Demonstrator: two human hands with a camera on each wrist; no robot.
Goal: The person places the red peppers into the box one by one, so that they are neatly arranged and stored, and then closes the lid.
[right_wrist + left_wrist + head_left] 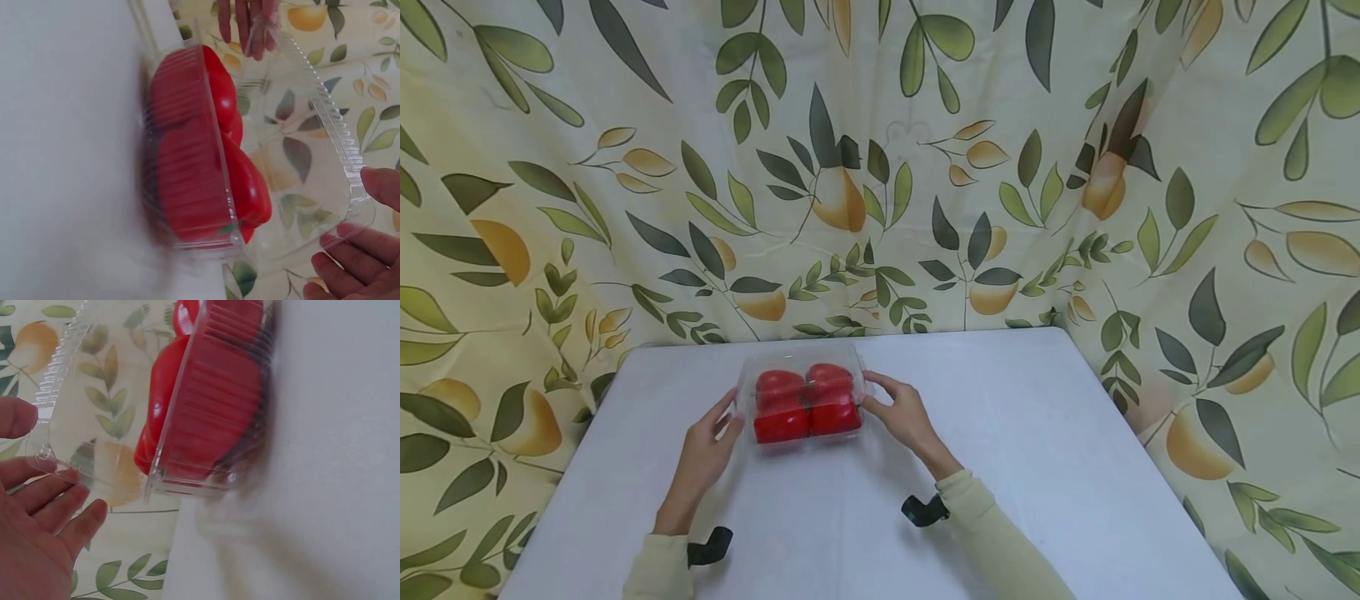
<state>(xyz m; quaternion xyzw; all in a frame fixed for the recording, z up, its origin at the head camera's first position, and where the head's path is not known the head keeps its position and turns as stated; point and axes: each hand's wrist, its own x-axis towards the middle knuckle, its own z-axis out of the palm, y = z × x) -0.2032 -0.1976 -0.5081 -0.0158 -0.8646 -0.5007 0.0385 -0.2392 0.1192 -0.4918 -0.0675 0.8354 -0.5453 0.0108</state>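
A clear plastic clamshell box [181, 247] sits on the table and contains several glossy red bell peppers [781, 421]. Its hinged lid [59, 369] is raised at an angle above the peppers. At the lid's left corner, my left hand [703, 454] pinches the edge between thumb and fingers [65, 484]. My right hand [906, 414] pinches the opposite corner the same way, thumb [382, 187] on one side and fingers beneath. A bit of green shows at one pepper's end in the right wrist view. The box's hinge side is hard to make out.
The white tabletop [1000, 433] spreads around the box on every side. A patterned curtain with leaves and fruit [880, 167] hangs behind and beside it. Each wrist carries a small black camera mount, one of them by the left sleeve [711, 547].
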